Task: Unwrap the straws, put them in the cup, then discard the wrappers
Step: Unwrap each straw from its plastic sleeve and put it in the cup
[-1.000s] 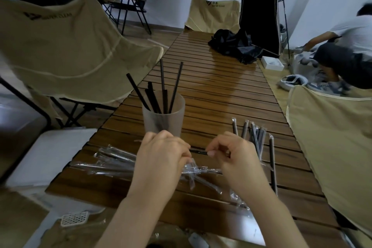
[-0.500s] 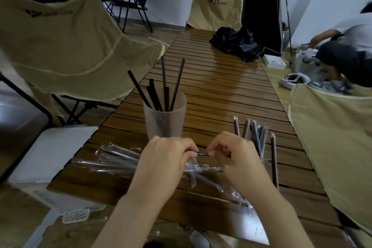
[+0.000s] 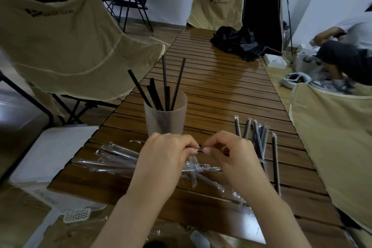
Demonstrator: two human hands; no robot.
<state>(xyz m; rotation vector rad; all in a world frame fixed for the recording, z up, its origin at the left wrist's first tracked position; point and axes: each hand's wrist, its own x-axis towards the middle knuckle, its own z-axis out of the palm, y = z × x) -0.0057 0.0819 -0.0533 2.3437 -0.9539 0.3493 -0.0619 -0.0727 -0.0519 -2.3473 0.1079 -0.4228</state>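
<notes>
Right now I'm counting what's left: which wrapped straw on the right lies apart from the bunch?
The rightmost wrapped straw: it lies alone, with bare table between it and the bunched wrapped straws to its left.

One head-worn wide view looks forward and down, close over the table (image 3: 221,90); edges seem distorted.

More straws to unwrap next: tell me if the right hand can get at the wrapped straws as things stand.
Probably yes. The wrapped straws lie on the table just beside the right hand, nothing between them. But that hand pinches a straw and must free itself first.
</notes>
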